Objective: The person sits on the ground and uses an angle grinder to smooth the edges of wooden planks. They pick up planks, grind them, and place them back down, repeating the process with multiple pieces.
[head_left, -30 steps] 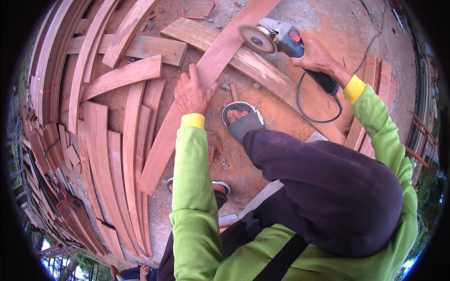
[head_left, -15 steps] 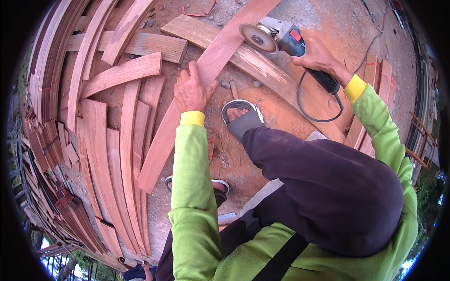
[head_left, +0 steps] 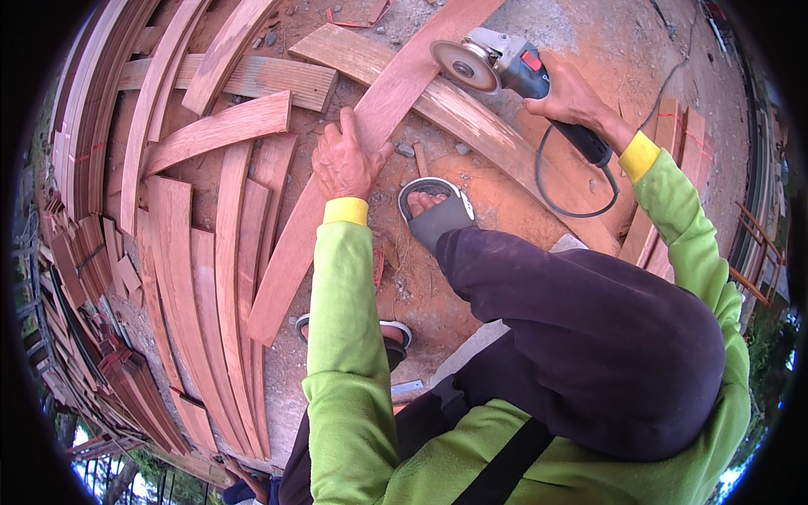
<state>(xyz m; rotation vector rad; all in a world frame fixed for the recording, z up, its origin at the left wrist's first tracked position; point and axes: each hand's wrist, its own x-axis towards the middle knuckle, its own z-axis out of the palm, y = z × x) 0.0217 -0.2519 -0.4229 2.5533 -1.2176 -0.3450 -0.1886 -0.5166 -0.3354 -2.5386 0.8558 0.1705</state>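
Over a reddish plank (head_left: pixel 400 94), the fingers of my left hand (head_left: pixel 343 164) are resting, the thumb lying toward its right edge; whether they are clamping it, I cannot tell; this plank is lying slantwise across 1 other, scuffed plank (head_left: pixel 484 126) above the ground (head_left: pixel 431 295); the fingers of my right hand (head_left: pixel 574 94) are clamping around an angle grinder (head_left: pixel 523 74); its disc (head_left: pixel 465 67) is overlapping the reddish plank's right edge as I am seeing it, contact unclear; its cord (head_left: pixel 582 215) is looping below; my sandalled foot (head_left: pixel 438 212) is standing nearby; more planks (head_left: pixel 174 240) are lying to my left.
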